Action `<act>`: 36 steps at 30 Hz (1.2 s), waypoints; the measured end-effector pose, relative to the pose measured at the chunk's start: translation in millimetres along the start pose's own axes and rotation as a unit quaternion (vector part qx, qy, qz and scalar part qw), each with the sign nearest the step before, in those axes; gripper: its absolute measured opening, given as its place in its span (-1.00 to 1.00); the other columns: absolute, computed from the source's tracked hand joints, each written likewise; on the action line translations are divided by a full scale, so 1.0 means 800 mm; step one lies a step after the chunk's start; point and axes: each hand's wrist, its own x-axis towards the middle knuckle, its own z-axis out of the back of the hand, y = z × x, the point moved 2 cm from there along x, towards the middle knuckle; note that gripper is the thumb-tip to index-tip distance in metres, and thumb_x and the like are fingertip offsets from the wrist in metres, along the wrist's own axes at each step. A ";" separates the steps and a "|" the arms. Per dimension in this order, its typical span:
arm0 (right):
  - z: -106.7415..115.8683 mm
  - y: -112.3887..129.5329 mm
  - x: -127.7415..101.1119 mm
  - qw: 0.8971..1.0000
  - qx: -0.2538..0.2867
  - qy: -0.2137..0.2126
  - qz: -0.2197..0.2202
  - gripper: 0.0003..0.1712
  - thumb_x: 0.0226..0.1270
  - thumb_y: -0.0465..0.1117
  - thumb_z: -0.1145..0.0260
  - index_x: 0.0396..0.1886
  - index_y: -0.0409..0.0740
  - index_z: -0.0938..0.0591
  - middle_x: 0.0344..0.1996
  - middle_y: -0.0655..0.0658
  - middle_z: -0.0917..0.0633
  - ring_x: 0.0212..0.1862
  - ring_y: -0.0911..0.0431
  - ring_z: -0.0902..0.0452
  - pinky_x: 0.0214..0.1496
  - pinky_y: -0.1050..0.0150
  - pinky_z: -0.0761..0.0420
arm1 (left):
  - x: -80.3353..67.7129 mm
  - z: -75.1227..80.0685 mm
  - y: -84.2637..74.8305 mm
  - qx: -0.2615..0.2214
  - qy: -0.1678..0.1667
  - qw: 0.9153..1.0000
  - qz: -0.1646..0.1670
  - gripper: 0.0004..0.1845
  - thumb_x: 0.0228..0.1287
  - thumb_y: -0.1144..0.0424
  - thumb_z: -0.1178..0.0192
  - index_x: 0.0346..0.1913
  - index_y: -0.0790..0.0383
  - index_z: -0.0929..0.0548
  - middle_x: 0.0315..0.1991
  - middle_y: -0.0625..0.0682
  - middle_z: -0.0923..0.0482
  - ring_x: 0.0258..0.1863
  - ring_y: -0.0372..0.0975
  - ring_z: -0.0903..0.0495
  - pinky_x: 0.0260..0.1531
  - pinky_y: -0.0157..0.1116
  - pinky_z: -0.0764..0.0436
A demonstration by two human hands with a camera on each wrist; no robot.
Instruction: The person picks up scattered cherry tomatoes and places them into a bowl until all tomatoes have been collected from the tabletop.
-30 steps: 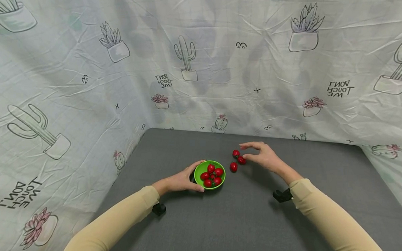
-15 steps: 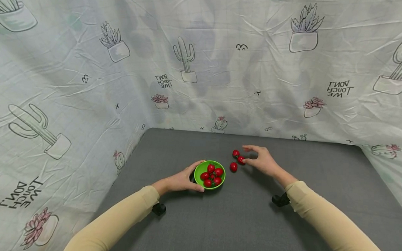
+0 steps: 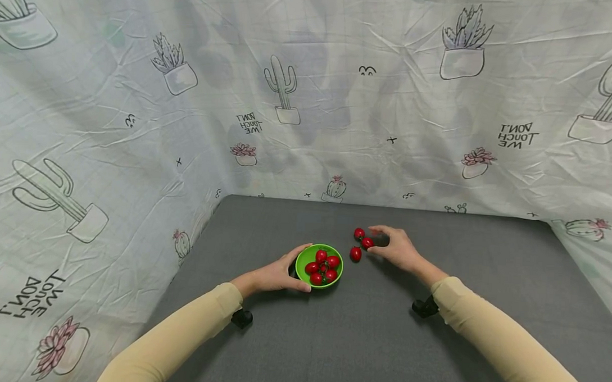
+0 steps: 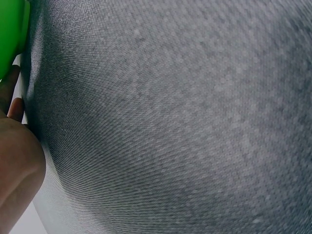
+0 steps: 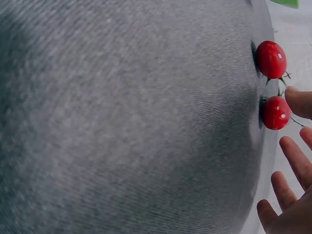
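The left hand [image 3: 275, 275] gripped the green bowl [image 3: 306, 253] by its near-left rim, thumb and fingers curled round it, near the middle of the grey bench [image 3: 371, 339]. The bowl held six red tomatoes [image 3: 323, 266], partly overlapping. In the left wrist view only a sliver of bowl showed; the hand was cut off. Further back, the right hand [image 3: 398, 247] lay with fingers spread and relaxed, a fingertip touching the middle tomato [image 3: 367, 242]. Beside it lay the nearer tomato [image 3: 355, 253] and the farthest tomato [image 3: 358, 233]. The right wrist view showed only two.
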 end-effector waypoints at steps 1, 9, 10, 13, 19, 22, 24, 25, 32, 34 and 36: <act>-0.001 -0.001 0.000 1.000 -0.002 -0.001 -0.001 -0.32 0.37 -0.19 -0.46 0.43 -0.25 -0.49 0.25 -0.37 -0.57 0.43 -0.36 -0.18 0.33 -0.39 -0.18 | 0.000 0.000 0.000 -0.001 0.000 1.000 0.001 0.17 0.16 -0.15 -0.51 0.66 -0.26 0.07 0.62 -0.11 0.11 0.58 -0.16 0.08 0.45 0.12 -0.07; -0.004 -0.004 0.002 0.999 -0.029 -0.013 -0.006 -0.41 0.32 -0.15 -0.51 0.30 -0.20 -0.60 0.16 -0.29 -0.65 0.34 -0.34 -0.29 0.32 -0.36 -0.18 | 0.002 0.000 0.000 -0.003 -0.001 1.000 0.003 0.17 0.16 -0.15 -0.51 0.66 -0.25 0.07 0.62 -0.11 0.11 0.58 -0.16 0.08 0.45 0.12 -0.07; -0.005 -0.005 0.002 0.999 -0.032 -0.015 -0.008 -0.42 0.31 -0.14 -0.52 0.29 -0.19 -0.61 0.14 -0.28 -0.66 0.33 -0.33 -0.30 0.32 -0.35 -0.18 | 0.002 0.000 0.000 -0.004 0.000 1.000 0.003 0.17 0.16 -0.14 -0.51 0.67 -0.24 0.08 0.62 -0.11 0.10 0.58 -0.16 0.08 0.45 0.11 -0.07; -0.006 -0.006 0.004 0.999 -0.040 -0.017 -0.012 -0.44 0.30 -0.12 -0.52 0.26 -0.17 -0.62 0.12 -0.26 -0.68 0.30 -0.31 -0.33 0.32 -0.35 -0.18 | 0.002 0.000 -0.001 -0.007 0.000 1.000 0.003 0.17 0.16 -0.13 -0.51 0.67 -0.23 0.07 0.62 -0.12 0.10 0.58 -0.17 0.07 0.45 0.10 -0.07; -0.008 -0.009 0.007 0.998 -0.048 -0.029 -0.011 -0.47 0.29 -0.11 -0.53 0.21 -0.17 -0.64 0.08 -0.23 -0.70 0.28 -0.27 -0.39 0.33 -0.33 -0.17 | 0.003 0.001 -0.002 -0.013 0.001 1.000 0.003 0.17 0.15 -0.12 -0.52 0.66 -0.24 0.06 0.62 -0.12 0.09 0.58 -0.18 0.07 0.45 0.10 -0.06; -0.008 -0.009 0.007 0.998 -0.046 -0.032 -0.011 -0.48 0.28 -0.12 -0.54 0.19 -0.18 -0.65 0.06 -0.22 -0.71 0.28 -0.28 -0.39 0.33 -0.34 -0.14 | 0.003 0.001 -0.002 -0.011 0.001 1.000 0.004 0.17 0.15 -0.13 -0.52 0.66 -0.25 0.06 0.62 -0.11 0.10 0.58 -0.17 0.07 0.45 0.11 -0.06; -0.008 -0.009 0.008 0.998 -0.048 -0.035 -0.009 -0.49 0.28 -0.12 -0.54 0.18 -0.18 -0.66 0.04 -0.22 -0.72 0.27 -0.28 -0.40 0.33 -0.34 -0.14 | 0.004 0.001 -0.002 -0.011 0.001 1.000 0.003 0.17 0.15 -0.13 -0.52 0.66 -0.25 0.06 0.62 -0.11 0.09 0.58 -0.17 0.07 0.46 0.11 -0.05; -0.008 -0.009 0.008 0.998 -0.049 -0.035 -0.008 -0.49 0.27 -0.13 -0.54 0.17 -0.19 -0.66 0.03 -0.21 -0.72 0.27 -0.28 -0.40 0.32 -0.34 -0.14 | 0.004 0.001 -0.002 -0.011 0.000 1.000 0.003 0.17 0.15 -0.13 -0.52 0.66 -0.25 0.06 0.62 -0.12 0.09 0.58 -0.17 0.07 0.46 0.10 -0.05; -0.009 -0.009 0.009 0.998 -0.049 -0.036 0.001 -0.55 0.31 -0.16 -0.51 0.15 -0.18 -0.67 0.00 -0.20 -0.73 0.25 -0.29 -0.39 0.32 -0.36 -0.12 | 0.004 0.001 -0.003 -0.013 -0.001 1.000 0.005 0.17 0.15 -0.13 -0.52 0.66 -0.25 0.06 0.62 -0.11 0.09 0.58 -0.18 0.07 0.46 0.09 -0.05; -0.009 -0.010 0.009 0.998 -0.046 -0.034 0.003 -0.56 0.33 -0.18 -0.50 0.15 -0.19 -0.66 0.00 -0.20 -0.73 0.26 -0.30 -0.38 0.32 -0.37 -0.11 | 0.003 0.001 -0.003 -0.014 -0.001 1.000 0.006 0.16 0.15 -0.13 -0.52 0.66 -0.26 0.05 0.62 -0.11 0.09 0.58 -0.17 0.07 0.46 0.09 -0.05; -0.009 -0.011 0.008 0.999 -0.043 -0.032 0.003 -0.58 0.35 -0.19 -0.49 0.15 -0.19 -0.66 0.00 -0.21 -0.72 0.27 -0.30 -0.37 0.34 -0.38 -0.08 | 0.003 0.001 -0.003 -0.016 -0.001 1.000 0.006 0.16 0.15 -0.13 -0.52 0.66 -0.25 0.05 0.62 -0.11 0.09 0.58 -0.17 0.06 0.46 0.10 -0.05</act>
